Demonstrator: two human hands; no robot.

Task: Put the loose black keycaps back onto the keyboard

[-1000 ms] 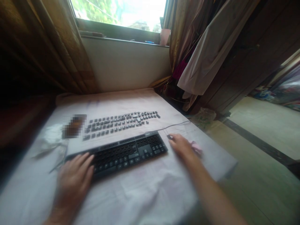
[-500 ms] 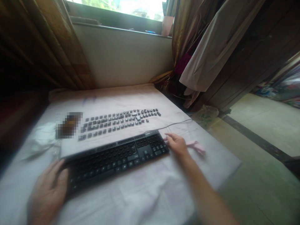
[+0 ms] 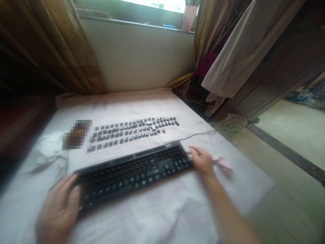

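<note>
A black keyboard (image 3: pixel 142 167) lies slantwise before me, its right end farther off. Many of its keys are bare dark posts, while caps show along the front edge and at the right end. My left hand (image 3: pixel 59 206) is closed around the left end, thumb on top. My right hand (image 3: pixel 201 159) is at the right end, fingers bent against the edge, with the fingertips partly hidden. Behind the keyboard, loose keycaps (image 3: pixel 130 138) are laid out in several rows. A pink cloth (image 3: pixel 223 165) lies beside my right hand.
A white cloth covers the table (image 3: pixel 157 217). The keyboard's cable (image 3: pixel 198 134) runs off to the right. At the left are a blurred-out object (image 3: pixel 77 134) and a white crumpled bag (image 3: pixel 48 149). Curtains (image 3: pixel 83 61) and hanging clothes (image 3: pixel 228 64) stand at the back.
The whole view has shifted, so the keyboard, keycaps and both hands appear farther right. Both hands stay at the keyboard's ends.
</note>
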